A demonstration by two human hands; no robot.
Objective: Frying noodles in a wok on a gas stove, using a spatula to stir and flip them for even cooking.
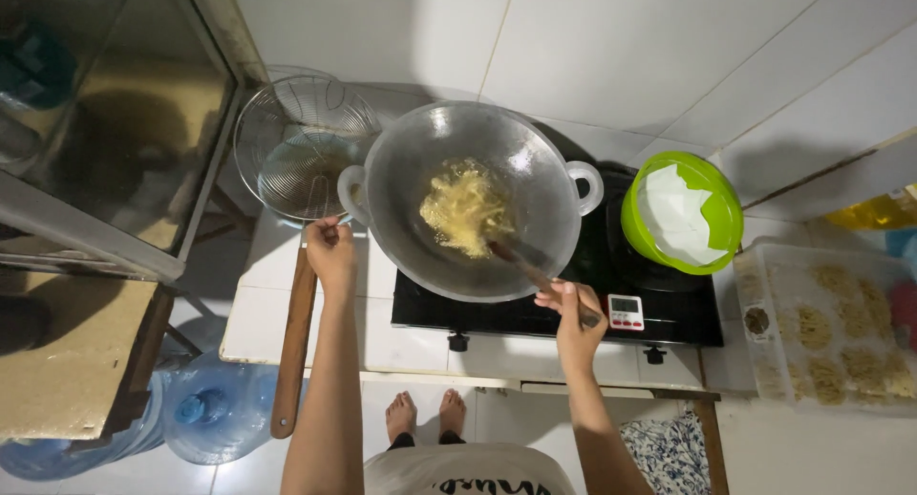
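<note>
Right hand (573, 313) closes its fingers around a wooden utensil (540, 277), stirring soft, fragile noodles (465, 208) at the wok (535, 189) centre. Left hand (330, 251) grips the nine-o'clock handle (351, 194) — likely hot, heavy, oil-slick.

Over on the right, a green bowl (723, 211) lined with white paper sits beside the black stove (669, 309), a small white timer (626, 312) resting on its front edge. Further right, a clear tray (827, 334) of pale noodle nests. Down on the floor, blue water jugs (205, 407) stand near a patterned cloth (671, 452).
</note>
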